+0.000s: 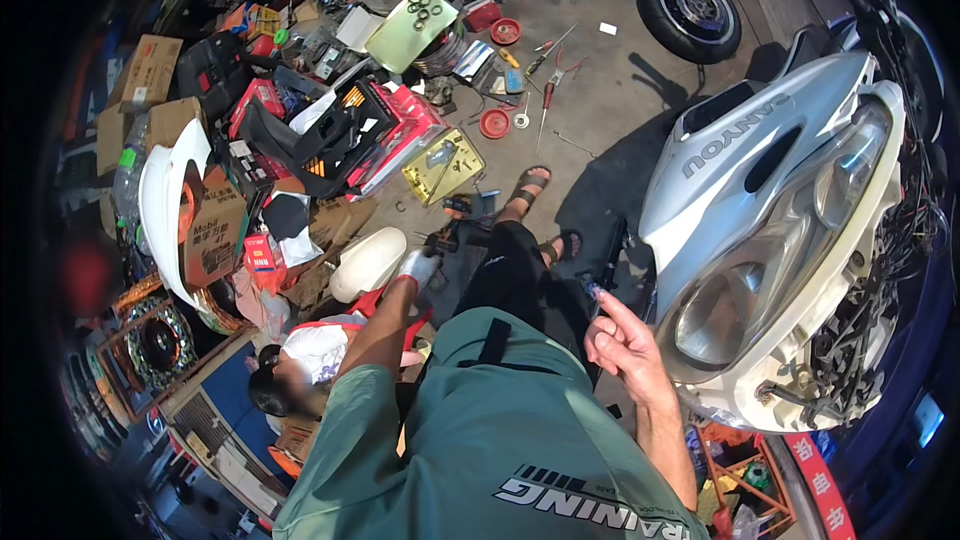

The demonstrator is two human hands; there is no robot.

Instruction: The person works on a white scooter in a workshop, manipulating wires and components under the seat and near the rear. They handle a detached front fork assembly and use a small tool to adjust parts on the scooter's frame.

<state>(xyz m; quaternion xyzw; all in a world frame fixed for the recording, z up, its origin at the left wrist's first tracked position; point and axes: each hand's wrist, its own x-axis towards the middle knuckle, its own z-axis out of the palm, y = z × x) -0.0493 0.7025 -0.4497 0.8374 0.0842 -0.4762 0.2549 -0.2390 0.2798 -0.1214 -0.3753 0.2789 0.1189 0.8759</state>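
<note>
The right hand (625,348) extends one finger beside a headlight (712,326), the left hand (421,266) is near a white panel (368,265); whether either grasps anything, I cannot tell

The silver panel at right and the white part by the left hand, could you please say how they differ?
The silver panel looks larger than the white part. The silver panel has a dark opening, while the white part's visible face looks plain. Both have curved surfaces.
</note>
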